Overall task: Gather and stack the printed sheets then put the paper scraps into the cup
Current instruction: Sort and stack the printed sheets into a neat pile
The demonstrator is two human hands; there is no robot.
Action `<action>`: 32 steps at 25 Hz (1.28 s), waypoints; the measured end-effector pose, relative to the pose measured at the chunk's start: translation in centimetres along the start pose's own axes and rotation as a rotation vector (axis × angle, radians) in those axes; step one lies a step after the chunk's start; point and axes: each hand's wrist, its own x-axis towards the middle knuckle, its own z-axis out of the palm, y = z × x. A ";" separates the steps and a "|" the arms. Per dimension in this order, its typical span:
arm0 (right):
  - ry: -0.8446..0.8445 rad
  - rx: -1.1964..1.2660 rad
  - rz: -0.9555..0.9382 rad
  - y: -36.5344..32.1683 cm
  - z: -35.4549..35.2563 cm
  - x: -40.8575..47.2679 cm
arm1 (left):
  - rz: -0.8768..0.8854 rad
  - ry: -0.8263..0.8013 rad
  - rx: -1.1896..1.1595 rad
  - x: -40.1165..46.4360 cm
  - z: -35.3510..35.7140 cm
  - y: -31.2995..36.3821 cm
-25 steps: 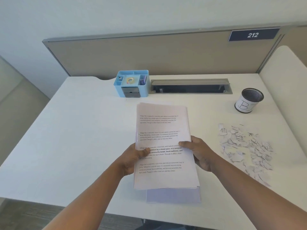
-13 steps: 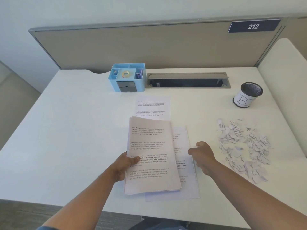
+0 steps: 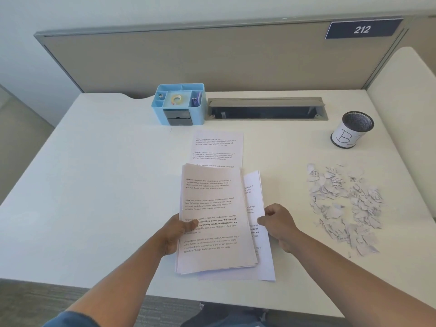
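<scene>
1. Since half a second ago the right hand (image 3: 278, 223) has closed in on the loose sheet (image 3: 258, 208), pinching its right edge, which now lifts off the worktop (image 3: 94, 185).
2. Left hand (image 3: 175, 232) grips the stack (image 3: 212, 220) at its left edge, thumb on top.
3. Stack's long axis runs away from the person, partly covering the loose sheet and another sheet (image 3: 217, 147) beyond.
4. Right of the stack lie the paper scraps (image 3: 342, 204); the cup (image 3: 352, 129) stands beyond them.
</scene>
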 end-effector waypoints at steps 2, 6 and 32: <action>0.011 -0.028 -0.071 0.0 0.2 -0.1 | 0.003 0.007 -0.002 0.0 0.0 -0.1; -0.040 0.054 -0.016 0.2 0.4 -0.1 | 0.011 0.005 -0.005 0.0 0.1 -0.1; 0.066 0.161 -0.244 -3.8 -11.0 0.4 | 0.155 0.045 0.014 -3.2 -0.6 6.0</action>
